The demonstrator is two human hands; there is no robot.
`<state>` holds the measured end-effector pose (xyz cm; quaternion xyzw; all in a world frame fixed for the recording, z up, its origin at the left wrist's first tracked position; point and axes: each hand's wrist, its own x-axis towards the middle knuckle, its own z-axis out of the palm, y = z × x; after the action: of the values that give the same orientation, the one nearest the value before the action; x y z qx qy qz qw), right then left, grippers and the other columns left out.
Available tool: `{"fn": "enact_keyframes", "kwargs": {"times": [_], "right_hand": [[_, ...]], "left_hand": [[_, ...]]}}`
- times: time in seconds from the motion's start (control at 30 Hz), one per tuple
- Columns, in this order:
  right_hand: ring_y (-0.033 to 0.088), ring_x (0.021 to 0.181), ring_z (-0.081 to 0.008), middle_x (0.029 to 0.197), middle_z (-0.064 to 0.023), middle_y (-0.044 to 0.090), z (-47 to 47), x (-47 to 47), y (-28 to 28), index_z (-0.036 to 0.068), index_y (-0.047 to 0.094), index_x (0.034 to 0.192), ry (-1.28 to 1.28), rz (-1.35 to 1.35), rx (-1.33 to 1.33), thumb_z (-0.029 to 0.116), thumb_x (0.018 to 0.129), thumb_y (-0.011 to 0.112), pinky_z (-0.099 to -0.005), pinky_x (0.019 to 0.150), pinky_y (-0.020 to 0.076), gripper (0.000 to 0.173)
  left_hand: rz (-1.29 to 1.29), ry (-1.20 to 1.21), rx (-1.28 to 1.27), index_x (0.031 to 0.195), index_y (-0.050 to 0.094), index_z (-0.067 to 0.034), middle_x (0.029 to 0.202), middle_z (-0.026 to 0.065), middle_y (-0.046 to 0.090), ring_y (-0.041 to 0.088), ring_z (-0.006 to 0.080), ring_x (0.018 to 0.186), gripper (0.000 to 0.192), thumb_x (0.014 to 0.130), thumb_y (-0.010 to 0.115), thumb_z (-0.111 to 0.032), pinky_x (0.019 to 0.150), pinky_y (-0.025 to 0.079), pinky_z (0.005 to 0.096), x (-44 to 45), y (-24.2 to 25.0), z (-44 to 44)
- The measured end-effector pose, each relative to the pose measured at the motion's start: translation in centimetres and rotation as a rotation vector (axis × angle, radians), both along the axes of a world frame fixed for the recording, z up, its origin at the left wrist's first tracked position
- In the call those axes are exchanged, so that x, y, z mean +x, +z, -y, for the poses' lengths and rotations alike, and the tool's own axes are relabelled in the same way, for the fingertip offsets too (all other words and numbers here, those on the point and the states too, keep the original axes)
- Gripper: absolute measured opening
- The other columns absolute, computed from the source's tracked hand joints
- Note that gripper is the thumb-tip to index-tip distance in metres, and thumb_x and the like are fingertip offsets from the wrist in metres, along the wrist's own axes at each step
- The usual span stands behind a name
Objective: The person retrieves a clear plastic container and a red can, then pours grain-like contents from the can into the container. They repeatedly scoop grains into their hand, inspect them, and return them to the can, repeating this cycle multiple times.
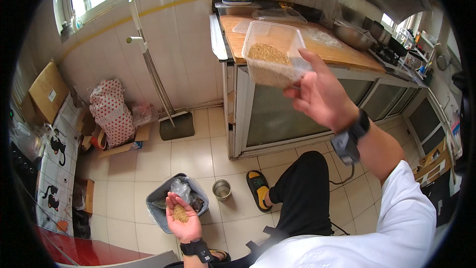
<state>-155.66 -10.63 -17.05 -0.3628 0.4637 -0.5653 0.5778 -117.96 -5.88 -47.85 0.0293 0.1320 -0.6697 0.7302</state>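
My right hand [316,89] grips the side of a clear plastic container [275,33], which is tilted and partly filled with golden-brown grain [268,55]. It is raised near the edge of a wooden board on the counter. My left hand [184,217] is palm up, cupped under a small heap of similar grain [180,213]. Below that hand is a lined trash bin [156,214] holding clear plastic bags and dark refuse. Both wrists wear black straps with small devices.
A metal cup [222,190] stands on the tiled floor beside the bin. The wooden board [353,59] covers the counter, with a steel bowl [353,36] farther back. A broom and dustpan [177,125] lean by the wall, near a heart-patterned bag [111,115].
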Motion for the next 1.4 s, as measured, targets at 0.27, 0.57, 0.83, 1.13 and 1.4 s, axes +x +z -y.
{"fn": "enact_keyframes", "kwargs": {"times": [0.27,0.57,0.83,1.13,1.4], "right_hand": [[0.064,0.096,-0.0199,0.11,-0.0118,0.055,6.2,-0.5,-0.2,-0.006,0.047,0.127,-0.109,0.262,-0.036,0.055,0.09,0.077,-0.0331,0.087,0.0652,0.077],[0.061,0.114,-0.0292,0.118,-0.0134,0.05,6.9,0.0,-1.1,-0.006,0.041,0.132,-0.119,0.385,-0.155,0.041,0.096,0.074,-0.0393,0.103,0.0604,0.068],[0.063,0.112,-0.0285,0.131,-0.0195,0.056,1.7,3.0,-23.4,0.002,0.057,0.12,0.315,-0.226,0.146,0.038,0.096,0.072,-0.0421,0.096,0.0551,0.046],[0.028,0.153,-0.0427,0.164,-0.0282,0.027,1.5,9.1,-55.0,0.003,0.008,0.165,0.489,-1.039,-0.06,0.034,0.064,0.098,-0.0452,0.125,0.0302,0.138],[0.054,0.131,-0.0412,0.143,-0.0214,0.054,2.9,12.5,-60.4,0.008,0.033,0.155,0.308,-0.863,-0.128,0.031,0.06,0.099,-0.0481,0.112,0.0449,0.118]], "left_hand": [[-0.04,0.007,-0.04,0.13,0.063,0.008,0.139,0.0174,0.065,0.061,0.0314,0.13,0.043,0.111,0.034,-0.019,0.11,0.055,0.0423,0.6,0.9,-0.2],[-0.063,0.009,-0.016,0.13,0.063,0.008,0.139,0.0177,0.065,0.061,0.0316,0.131,0.043,0.111,0.034,-0.017,0.111,0.054,0.0429,1.2,1.1,-0.4],[-0.067,-0.012,-0.044,0.125,0.065,0.008,0.137,0.0218,0.065,0.062,0.0329,0.129,0.044,0.112,0.032,-0.018,0.111,0.054,0.0426,1.7,0.5,-0.3],[-0.063,-0.014,0.143,0.117,0.069,0.003,0.13,0.0136,0.07,0.063,0.0286,0.126,0.039,0.111,0.038,-0.02,0.107,0.056,0.0407,0.7,2.2,-0.9],[-0.019,-0.023,0.204,0.113,0.072,0.001,0.127,0.0122,0.071,0.065,0.0267,0.123,0.037,0.111,0.042,-0.021,0.104,0.057,0.04,0.2,2.5,-0.5]]}}
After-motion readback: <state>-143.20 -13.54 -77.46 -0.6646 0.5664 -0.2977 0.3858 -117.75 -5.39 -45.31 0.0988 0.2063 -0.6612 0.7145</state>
